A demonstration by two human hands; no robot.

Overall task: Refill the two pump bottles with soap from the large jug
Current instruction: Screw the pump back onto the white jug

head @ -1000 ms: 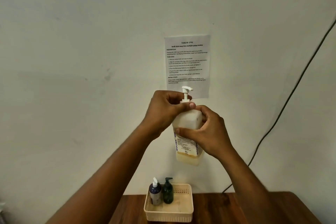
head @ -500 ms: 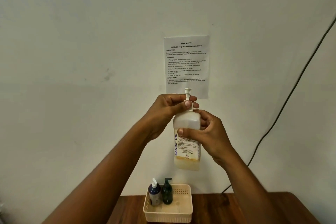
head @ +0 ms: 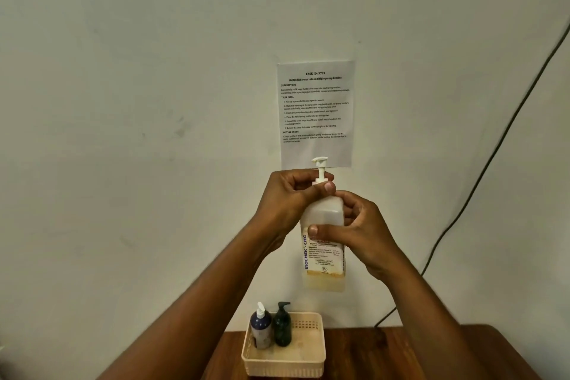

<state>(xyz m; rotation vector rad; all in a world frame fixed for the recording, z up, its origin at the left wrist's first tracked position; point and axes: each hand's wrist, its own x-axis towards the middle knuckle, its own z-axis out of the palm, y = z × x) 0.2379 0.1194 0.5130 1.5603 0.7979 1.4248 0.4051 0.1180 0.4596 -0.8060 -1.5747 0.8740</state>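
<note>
Printed sheet (head: pixel 315 114) fixed flat to white wall (head: pixel 138 102); black cable (head: pixel 481 176) runs diagonally down wall to wooden table (head: pixel 401 355); cream basket (head: pixel 285 362) on table.

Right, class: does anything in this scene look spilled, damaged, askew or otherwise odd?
Nothing is spilled or broken. One oddity: the label on the large jug, held up by the left hand and right hand, looks yellowed and stained along its lower edge.

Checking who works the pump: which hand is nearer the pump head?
Left. The left hand pinches the collar just below the pump head; the right hand grips the jug lower down.
</note>
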